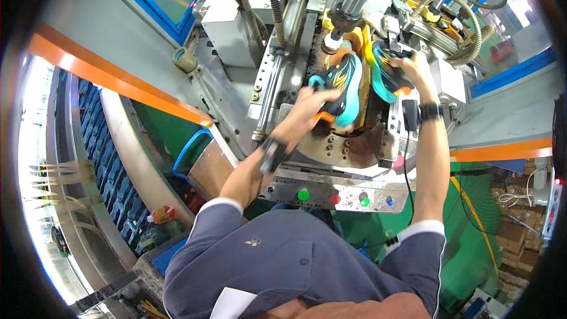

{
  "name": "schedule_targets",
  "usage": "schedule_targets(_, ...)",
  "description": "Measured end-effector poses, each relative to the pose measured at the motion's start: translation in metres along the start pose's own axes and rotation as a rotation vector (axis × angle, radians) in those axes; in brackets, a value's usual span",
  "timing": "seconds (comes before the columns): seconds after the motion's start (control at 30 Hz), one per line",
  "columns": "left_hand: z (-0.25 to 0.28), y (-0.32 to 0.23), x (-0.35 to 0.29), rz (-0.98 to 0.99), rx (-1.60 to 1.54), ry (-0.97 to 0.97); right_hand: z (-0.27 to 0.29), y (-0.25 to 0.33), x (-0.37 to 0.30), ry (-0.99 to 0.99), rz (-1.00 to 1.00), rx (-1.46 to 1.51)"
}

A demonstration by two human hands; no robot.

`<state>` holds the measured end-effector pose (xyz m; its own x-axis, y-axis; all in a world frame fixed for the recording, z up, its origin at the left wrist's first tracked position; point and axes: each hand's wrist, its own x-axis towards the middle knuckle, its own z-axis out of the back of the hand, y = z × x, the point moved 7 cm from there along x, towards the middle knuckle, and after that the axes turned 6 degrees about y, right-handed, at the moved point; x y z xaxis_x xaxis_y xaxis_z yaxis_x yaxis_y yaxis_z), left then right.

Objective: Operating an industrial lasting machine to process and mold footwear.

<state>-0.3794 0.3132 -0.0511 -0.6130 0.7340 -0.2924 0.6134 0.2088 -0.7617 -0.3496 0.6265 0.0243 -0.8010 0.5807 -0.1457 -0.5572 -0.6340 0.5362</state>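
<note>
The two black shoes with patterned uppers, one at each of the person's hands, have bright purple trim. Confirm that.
Not quite: the trim is turquoise, as the head view shows. The rest stands: one black patterned shoe is at the left hand, the other black patterned shoe at the right hand.

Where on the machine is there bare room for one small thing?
The stained, curved steel plate shows bare metal between the left black-and-teal shoe and the long silver button panel. Farther back is crowded: the left hand is on that shoe, the right hand on a similar second shoe.
</note>
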Motion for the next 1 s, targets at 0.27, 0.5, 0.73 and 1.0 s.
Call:
schedule_targets(0.27,0.061,-0.040,-0.280,-0.112,0.113,-0.383,-0.146,0.058,0.035,-0.141,0.012,-0.179)
schedule_targets(0.5,0.116,0.027,-0.408,-0.356,-0.046,-0.830,-0.156,0.076,-0.003,-0.246,0.235,-0.143)
schedule_targets(0.73,0.081,0.079,-0.434,-0.486,-0.266,-0.990,-0.229,0.131,-0.323,0.146,0.990,0.233)
schedule_targets(1.0,0.023,0.155,-0.490,-0.472,-0.349,-1.128,-0.384,0.054,-0.342,0.342,1.185,-0.005)
